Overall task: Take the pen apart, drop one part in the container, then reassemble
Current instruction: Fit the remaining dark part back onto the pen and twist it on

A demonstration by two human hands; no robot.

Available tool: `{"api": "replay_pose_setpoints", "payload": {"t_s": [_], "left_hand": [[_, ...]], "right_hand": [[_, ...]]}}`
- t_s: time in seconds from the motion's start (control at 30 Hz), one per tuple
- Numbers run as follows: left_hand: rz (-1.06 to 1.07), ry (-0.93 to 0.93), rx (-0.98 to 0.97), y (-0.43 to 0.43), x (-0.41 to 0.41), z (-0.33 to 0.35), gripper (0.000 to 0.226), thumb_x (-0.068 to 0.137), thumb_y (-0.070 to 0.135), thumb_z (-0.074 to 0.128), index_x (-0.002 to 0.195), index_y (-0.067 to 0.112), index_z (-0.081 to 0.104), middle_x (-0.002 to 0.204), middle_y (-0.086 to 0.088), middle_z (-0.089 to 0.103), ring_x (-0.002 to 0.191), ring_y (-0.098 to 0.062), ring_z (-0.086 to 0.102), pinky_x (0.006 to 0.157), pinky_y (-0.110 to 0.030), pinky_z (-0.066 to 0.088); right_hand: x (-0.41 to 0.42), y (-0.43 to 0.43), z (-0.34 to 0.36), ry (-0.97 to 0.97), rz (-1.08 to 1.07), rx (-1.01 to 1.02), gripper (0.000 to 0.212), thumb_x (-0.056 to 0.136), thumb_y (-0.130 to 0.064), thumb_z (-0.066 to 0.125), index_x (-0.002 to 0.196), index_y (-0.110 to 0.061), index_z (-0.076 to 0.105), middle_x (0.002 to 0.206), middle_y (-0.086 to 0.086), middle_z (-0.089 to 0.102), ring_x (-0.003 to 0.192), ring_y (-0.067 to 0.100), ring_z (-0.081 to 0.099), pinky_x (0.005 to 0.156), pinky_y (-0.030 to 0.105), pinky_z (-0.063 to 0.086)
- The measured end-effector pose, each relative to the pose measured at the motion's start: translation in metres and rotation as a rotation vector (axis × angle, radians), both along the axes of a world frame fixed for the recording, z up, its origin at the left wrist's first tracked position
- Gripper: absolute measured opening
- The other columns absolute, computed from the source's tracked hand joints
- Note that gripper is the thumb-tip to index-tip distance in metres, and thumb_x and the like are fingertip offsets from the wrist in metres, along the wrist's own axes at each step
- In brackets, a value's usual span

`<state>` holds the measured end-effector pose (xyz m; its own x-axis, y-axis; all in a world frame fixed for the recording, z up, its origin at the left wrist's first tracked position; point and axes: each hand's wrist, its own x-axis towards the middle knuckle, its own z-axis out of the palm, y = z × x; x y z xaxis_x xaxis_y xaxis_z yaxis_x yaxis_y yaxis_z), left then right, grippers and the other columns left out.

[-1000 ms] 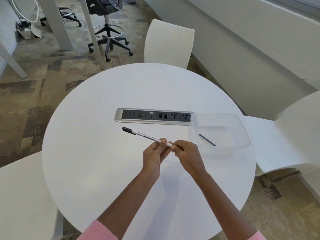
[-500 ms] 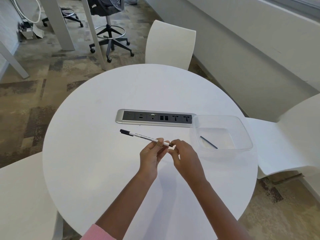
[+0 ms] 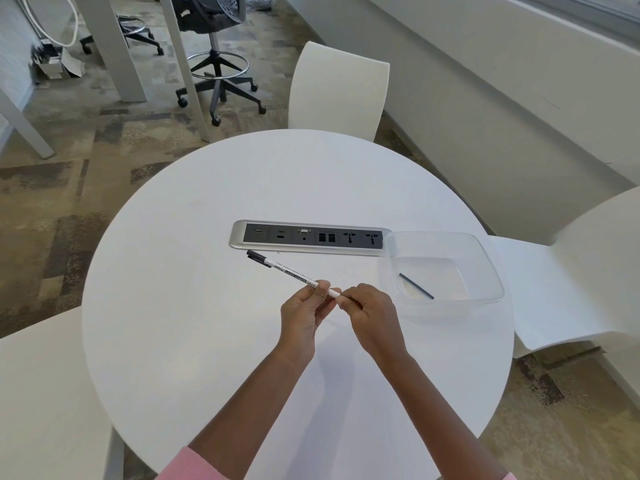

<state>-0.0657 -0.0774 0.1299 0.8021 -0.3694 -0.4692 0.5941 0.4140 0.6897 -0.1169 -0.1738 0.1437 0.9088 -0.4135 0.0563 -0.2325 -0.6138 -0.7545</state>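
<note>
left hand (image 3: 302, 311) — pinches pen (image 3: 290, 273) | right hand (image 3: 373, 315) — pinches its end | 1 rod (image 3: 416, 286) in container (image 3: 487, 263)

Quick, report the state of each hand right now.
Left hand: closed, pinching the pen by its barrel.
Right hand: closed, fingertips pinching the pen's near end.

on my feed the left hand (image 3: 304, 311) and right hand (image 3: 372, 315) are bare, forearms uncovered; pink sleeves (image 3: 207, 464) begin at the bottom edge
</note>
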Motion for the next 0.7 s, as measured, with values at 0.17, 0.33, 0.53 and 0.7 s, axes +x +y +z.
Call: {"api": "replay_pose_setpoints", "payload": {"t_s": [0.17, 0.33, 0.53, 0.7], "left_hand": [[-0.039, -0.067, 0.047, -0.001, 0.001, -0.001, 0.013, 0.087, 0.009, 0.058, 0.076, 0.003, 0.063, 0.061, 0.001, 0.071, 0.060, -0.008, 0.066, 0.068, -0.015, 0.056], [-0.073, -0.115, 0.082, -0.002, 0.000, 0.000, 0.014, 0.087, 0.009, 0.059, 0.074, 0.004, 0.064, 0.061, 0.001, 0.071, 0.057, -0.010, 0.064, 0.067, -0.015, 0.056], [-0.014, -0.020, 0.013, -0.004, -0.001, 0.005, 0.010, 0.085, 0.010, 0.061, 0.078, 0.004, 0.065, 0.062, 0.000, 0.073, 0.062, -0.009, 0.069, 0.064, -0.014, 0.056], [0.022, 0.044, -0.055, -0.003, -0.005, 0.008, 0.012, 0.085, 0.010, 0.061, 0.074, 0.007, 0.066, 0.064, -0.001, 0.073, 0.065, -0.008, 0.070, 0.068, -0.014, 0.057]], "right_hand": [[-0.001, -0.001, 0.004, 0.097, -0.111, 0.454, 0.032, 0.082, -0.004, 0.057, 0.050, -0.011, 0.058, 0.036, -0.009, 0.045, 0.042, 0.004, 0.040, 0.048, 0.017, 0.032], [-0.005, -0.005, 0.007, 0.184, -0.134, 0.805, 0.031, 0.086, -0.008, 0.056, 0.056, -0.008, 0.061, 0.043, -0.004, 0.045, 0.041, 0.009, 0.041, 0.045, 0.016, 0.033], [-0.012, 0.007, 0.000, 0.016, -0.133, 0.208, 0.012, 0.088, -0.019, 0.057, 0.079, -0.012, 0.061, 0.059, -0.001, 0.051, 0.056, 0.010, 0.045, 0.053, 0.017, 0.036], [-0.017, 0.012, -0.002, -0.170, -0.084, -0.385, 0.004, 0.083, -0.006, 0.063, 0.085, -0.002, 0.063, 0.069, 0.013, 0.060, 0.066, 0.029, 0.056, 0.053, 0.033, 0.050]]}}
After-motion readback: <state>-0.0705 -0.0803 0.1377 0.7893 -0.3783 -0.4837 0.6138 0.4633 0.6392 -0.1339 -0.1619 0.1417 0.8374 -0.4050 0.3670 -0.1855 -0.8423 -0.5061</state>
